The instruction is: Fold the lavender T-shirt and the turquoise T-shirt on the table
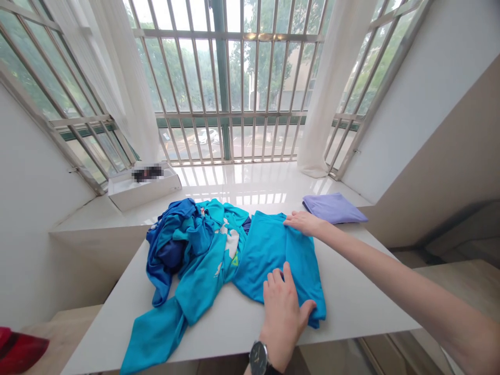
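A turquoise garment [269, 255] lies partly folded on the white table [351, 307]. My left hand [283, 307], with a dark wristwatch [258, 358] on the wrist, rests flat on the garment's near edge, fingers stretched out. My right hand [302, 222] lies flat on its far right corner, fingers extended. To the left sits a crumpled heap of blue and turquoise clothes [187, 255], one piece trailing toward the table's front edge.
A folded lilac cloth [333, 207] lies at the table's far right corner. A white box [142, 188] stands on the glossy window ledge [250, 185] behind. Barred windows and white curtains lie beyond. Something red [17, 351] shows at the lower left.
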Motion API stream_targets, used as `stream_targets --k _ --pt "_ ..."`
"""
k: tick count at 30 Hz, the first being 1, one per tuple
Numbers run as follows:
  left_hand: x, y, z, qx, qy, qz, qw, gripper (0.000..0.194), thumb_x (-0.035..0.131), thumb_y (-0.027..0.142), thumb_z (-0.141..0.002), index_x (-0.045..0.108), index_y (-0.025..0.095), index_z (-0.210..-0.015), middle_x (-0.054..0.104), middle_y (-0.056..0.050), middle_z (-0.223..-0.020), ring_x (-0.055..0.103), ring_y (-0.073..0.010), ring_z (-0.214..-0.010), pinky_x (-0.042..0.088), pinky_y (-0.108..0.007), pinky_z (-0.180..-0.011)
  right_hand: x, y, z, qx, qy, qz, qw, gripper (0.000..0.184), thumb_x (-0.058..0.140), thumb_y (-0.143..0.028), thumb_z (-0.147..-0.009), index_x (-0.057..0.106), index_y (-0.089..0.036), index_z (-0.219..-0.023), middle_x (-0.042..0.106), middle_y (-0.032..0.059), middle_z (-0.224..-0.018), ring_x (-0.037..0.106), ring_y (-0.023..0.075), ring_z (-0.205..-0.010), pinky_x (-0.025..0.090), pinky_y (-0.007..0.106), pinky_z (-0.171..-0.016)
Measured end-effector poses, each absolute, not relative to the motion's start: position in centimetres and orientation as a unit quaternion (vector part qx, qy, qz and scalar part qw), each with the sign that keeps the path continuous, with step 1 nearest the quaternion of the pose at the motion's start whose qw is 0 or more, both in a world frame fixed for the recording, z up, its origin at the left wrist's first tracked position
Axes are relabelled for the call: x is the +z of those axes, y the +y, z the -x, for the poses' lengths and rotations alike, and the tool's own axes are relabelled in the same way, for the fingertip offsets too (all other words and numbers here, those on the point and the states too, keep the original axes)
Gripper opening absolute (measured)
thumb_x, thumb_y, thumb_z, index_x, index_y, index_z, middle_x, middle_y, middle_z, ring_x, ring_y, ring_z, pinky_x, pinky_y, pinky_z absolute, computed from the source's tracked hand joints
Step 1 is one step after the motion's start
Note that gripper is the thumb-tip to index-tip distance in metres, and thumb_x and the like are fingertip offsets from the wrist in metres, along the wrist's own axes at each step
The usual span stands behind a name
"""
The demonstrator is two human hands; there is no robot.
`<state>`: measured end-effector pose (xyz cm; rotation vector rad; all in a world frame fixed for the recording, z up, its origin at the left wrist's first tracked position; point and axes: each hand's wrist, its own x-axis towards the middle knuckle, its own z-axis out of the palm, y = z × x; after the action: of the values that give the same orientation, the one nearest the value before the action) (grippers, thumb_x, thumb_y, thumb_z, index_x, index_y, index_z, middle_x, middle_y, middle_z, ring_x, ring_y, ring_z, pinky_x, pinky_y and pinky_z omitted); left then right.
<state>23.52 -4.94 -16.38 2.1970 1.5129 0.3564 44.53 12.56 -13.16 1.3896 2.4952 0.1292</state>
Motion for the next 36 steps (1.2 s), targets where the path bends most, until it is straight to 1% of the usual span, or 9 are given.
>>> stream_targets --k 4,7,12,16,22,26,29,32,36 --pt "-16.5 -4.9 -24.1 0.115 0.537 -0.800 0.241 0.090 0.073 0.043 -0.076 0.035 0.010 -0.151 0.062 -0.018 -0.115 0.056 -0.0368 -0.105 0.045 -0.051 -0.093 -12.9 12.9 -44.8 0.065 0.874 -0.452 0.166 0.031 0.059 -0.002 -0.080 0.067 -0.020 -0.105 0.065 0.0131 -0.115 0.060 0.0213 -0.092 0.042 0.030 -0.075" --pt "-16.1 -5.0 -24.3 0.104 0.520 -0.802 0.275 0.083 0.068 0.033 -0.079 0.034 0.009 -0.152 0.065 -0.019 -0.113 0.059 -0.0376 -0.104 0.045 -0.051 -0.092 -12.6 13.1 -44.8 0.067 0.886 -0.424 0.173 0.019 0.058 -0.006 -0.084 0.069 -0.019 -0.092 0.063 0.0139 -0.122 0.059 0.0226 -0.099 0.040 0.032 -0.079" --pt "-16.8 -5.8 -24.6 0.156 0.494 -0.775 0.363 0.079 0.056 0.015 -0.079 0.029 0.015 -0.154 0.058 -0.020 -0.132 0.057 -0.0367 -0.117 0.045 -0.045 -0.096 -12.3 13.2 -45.1 0.053 0.899 -0.392 0.189 0.021 0.062 -0.003 -0.078 0.068 -0.020 -0.088 0.070 0.0084 -0.095 0.061 0.0200 -0.087 0.038 0.030 -0.073" --pt "-17.8 -5.9 -24.5 0.218 0.480 -0.733 0.429 0.086 0.059 0.013 -0.073 0.029 0.012 -0.153 0.047 -0.021 -0.145 0.049 -0.0365 -0.129 0.039 -0.043 -0.105 -12.3 13.1 -46.1 0.045 0.899 -0.386 0.201 0.026 0.067 -0.001 -0.071 0.069 -0.021 -0.088 0.071 0.0066 -0.090 0.063 0.0195 -0.081 0.037 0.029 -0.069" --pt "-17.5 -5.5 -23.9 0.278 0.492 -0.675 0.474 0.088 0.063 0.015 -0.071 0.030 0.012 -0.152 0.066 -0.015 -0.115 0.062 -0.0327 -0.106 0.047 -0.043 -0.094 -10.9 12.8 -47.9 0.060 0.892 -0.408 0.188 0.015 0.069 -0.003 -0.069 0.068 -0.018 -0.070 0.071 0.0068 -0.082 0.063 0.0211 -0.074 0.035 0.030 -0.064" --pt "-16.6 -6.1 -23.9 0.364 0.450 -0.686 0.441 0.080 0.057 0.009 -0.075 0.032 0.019 -0.151 0.061 -0.012 -0.130 0.059 -0.0275 -0.117 0.044 -0.038 -0.103 -9.3 11.6 -49.3 0.100 0.885 -0.435 0.132 0.015 0.057 -0.006 -0.083 0.068 -0.017 -0.083 0.070 0.0097 -0.085 0.061 0.0217 -0.075 0.035 0.030 -0.066" --pt "-16.0 -7.0 -24.3 0.356 0.382 -0.762 0.383 0.078 0.052 0.001 -0.074 0.037 0.022 -0.148 0.059 -0.009 -0.135 0.056 -0.0257 -0.120 0.045 -0.036 -0.103 -9.5 9.6 -50.9 0.142 0.875 -0.454 0.087 0.023 0.045 -0.010 -0.093 0.067 -0.017 -0.091 0.069 0.0106 -0.085 0.061 0.0211 -0.074 0.035 0.031 -0.065" --pt "-16.0 -8.0 -24.8 0.267 0.291 -0.870 0.296 0.063 0.048 0.001 -0.083 0.045 0.024 -0.141 0.064 -0.007 -0.124 0.058 -0.0254 -0.107 0.048 -0.038 -0.094 -11.6 6.9 -53.0 0.157 0.864 -0.474 0.062 0.027 0.040 -0.011 -0.094 0.066 -0.019 -0.093 0.068 0.0106 -0.086 0.060 0.0189 -0.069 0.035 0.030 -0.062" --pt "-17.5 -9.2 -25.6 0.180 0.203 -0.943 0.195 0.028 0.051 0.013 -0.094 0.058 0.024 -0.118 0.069 -0.006 -0.104 0.058 -0.0236 -0.093 0.047 -0.037 -0.082 -15.4 3.4 -55.8 0.121 0.850 -0.511 0.038 0.024 0.048 -0.006 -0.086 0.065 -0.021 -0.088 0.068 0.0086 -0.086 0.059 0.0168 -0.062 0.035 0.028 -0.055"
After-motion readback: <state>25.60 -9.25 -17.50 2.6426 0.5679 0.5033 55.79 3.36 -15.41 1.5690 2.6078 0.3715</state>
